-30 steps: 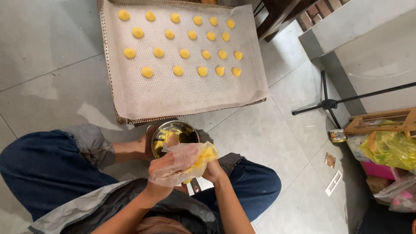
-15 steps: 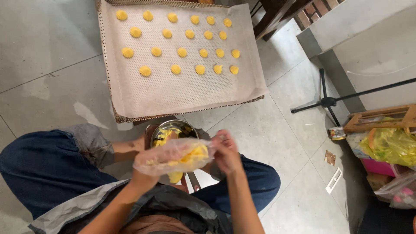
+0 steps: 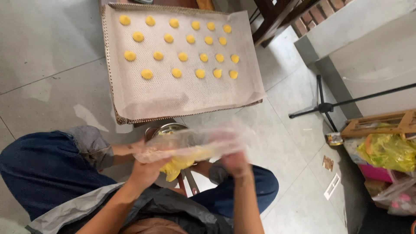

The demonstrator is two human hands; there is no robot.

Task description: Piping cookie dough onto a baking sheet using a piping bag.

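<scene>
left hand (image 3: 147,167) grips one end of clear piping bag (image 3: 190,147) | right hand (image 3: 232,160) grips the other end, blurred | bag now stretched flat between them, previously bunched, yellow dough (image 3: 175,167) sagging at left hand | metal bowl (image 3: 167,130) just beyond hands | tray (image 3: 182,102) of dough dots farther ahead

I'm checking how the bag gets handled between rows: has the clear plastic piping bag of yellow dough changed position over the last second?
Yes. The clear plastic piping bag now lies stretched sideways between both hands, above the metal bowl, having been bunched up before.
</scene>
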